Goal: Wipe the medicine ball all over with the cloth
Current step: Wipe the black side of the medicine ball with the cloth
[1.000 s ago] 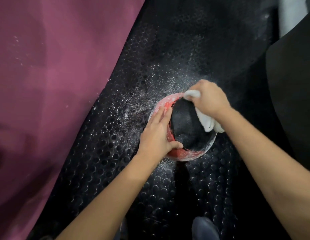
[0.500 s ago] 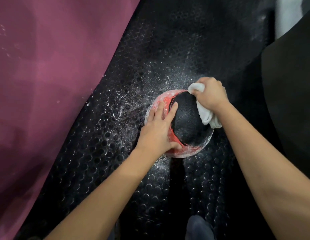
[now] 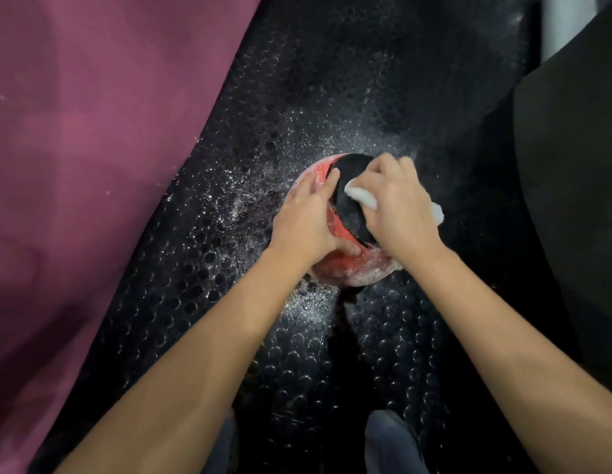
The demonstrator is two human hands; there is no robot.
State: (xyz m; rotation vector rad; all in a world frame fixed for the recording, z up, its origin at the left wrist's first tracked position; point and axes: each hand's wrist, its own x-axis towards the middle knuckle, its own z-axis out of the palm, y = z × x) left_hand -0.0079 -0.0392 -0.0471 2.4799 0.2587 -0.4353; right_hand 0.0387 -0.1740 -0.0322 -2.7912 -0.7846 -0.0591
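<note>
The round red-and-black rubber medicine ball (image 3: 345, 241) sits on the black studded floor mat (image 3: 297, 97), powder-dusted. At nine o'clock the left hand (image 3: 306, 218) lies spread, steadying it. At two o'clock the right hand (image 3: 396, 203) clutches the bunched white cloth (image 3: 361, 196); better to roll the ball and reach its red underside.

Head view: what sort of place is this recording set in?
Probably a gym or workout room. The floor is black studded rubber matting, a red-and-black medicine ball sits on it, white powder, perhaps chalk, is scattered around, and a maroon mat lies alongside.
</note>
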